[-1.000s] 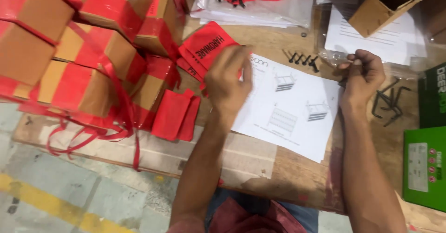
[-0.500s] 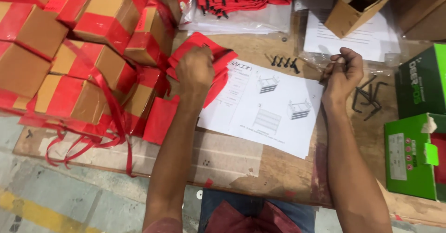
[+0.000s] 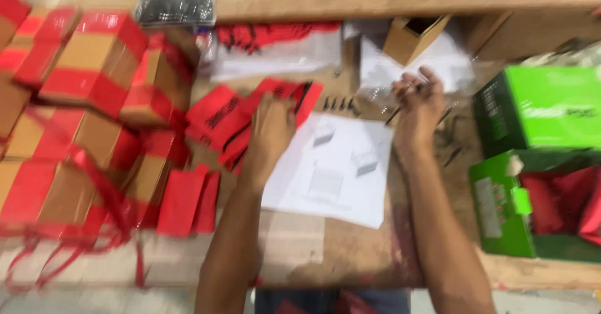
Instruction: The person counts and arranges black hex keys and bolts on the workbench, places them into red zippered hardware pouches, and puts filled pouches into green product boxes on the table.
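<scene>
- Two bare hands work over a scuffed wooden counter (image 3: pixel 325 257); the whole view is motion-blurred, so fine detail is uncertain.
- Left hand (image 3: pixel 270 126): lies palm-down on a fanned stack of flat red fabric pouches (image 3: pixel 231 117), fingers curled over the top one. The grip looks closed on it, likely to peel one pouch off the stack, though blur hides the fingertips.
- Right hand (image 3: pixel 418 104): raised just above the counter, fingers pinched narrowly on a thin dark metal piece inside a crinkled clear plastic bag (image 3: pixel 382 92).
- White printed instruction sheet (image 3: pixel 332 170): lies flat between the two forearms, within easy reach.
- Row of small dark screws (image 3: pixel 338 104): lined up at the sheet's upper edge, apart from both hands.
- Brown cardboard boxes banded in red tape (image 3: pixel 81 101): piled at left, red ribbons trailing.
- Glossy green cardboard boxes (image 3: pixel 538 110): at right; the nearer one stands open with red cloth inside.
</scene>
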